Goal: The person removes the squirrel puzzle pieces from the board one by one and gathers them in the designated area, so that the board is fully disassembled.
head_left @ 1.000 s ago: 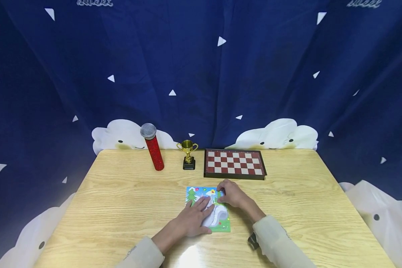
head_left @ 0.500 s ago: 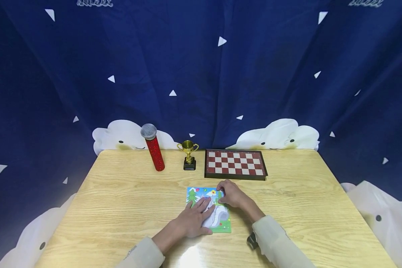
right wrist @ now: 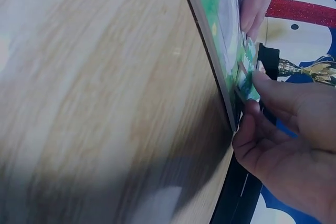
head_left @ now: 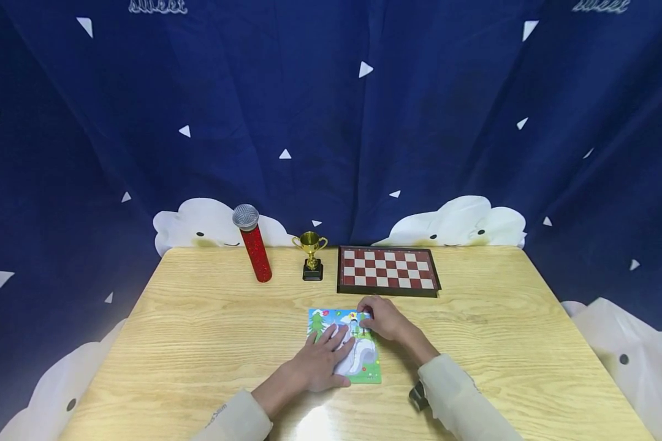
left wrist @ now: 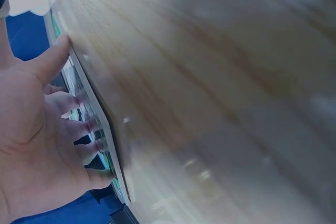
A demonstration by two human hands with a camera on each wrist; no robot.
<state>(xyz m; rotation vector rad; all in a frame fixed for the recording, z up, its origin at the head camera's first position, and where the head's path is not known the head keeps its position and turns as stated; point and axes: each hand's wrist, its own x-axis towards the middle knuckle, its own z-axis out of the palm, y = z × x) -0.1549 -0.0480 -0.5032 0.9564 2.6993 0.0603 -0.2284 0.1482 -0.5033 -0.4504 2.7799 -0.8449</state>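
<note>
Pinching a small piece [right wrist: 247,72] between thumb and fingertips, the right hand [head_left: 385,321] works at the far right corner of a puzzle [head_left: 371,371]. The piece, printed with green trees, sits tilted up from the puzzle's surface under that grip. Close by on its left, the left hand [head_left: 317,364] lies with straight, spread fingers on the puzzle, its thumb at the near edge. Beneath both hands, the puzzle rests flat on the table [head_left: 209,343] and shows a white-and-grey animal figure, partly covered by the left fingers. Against the right sleeve [head_left: 463,395], back from the hand, is a dark device [head_left: 418,397]. Just beyond the right hand lies a red-and-white chessboard [head_left: 387,269]. Ahead of the left hand stands a gold cup [head_left: 311,246] on a black base; farther left is a red microphone [head_left: 257,254] with a silver head. Past them all hangs a blue curtain [head_left: 309,92] with white triangles and clouds.
</note>
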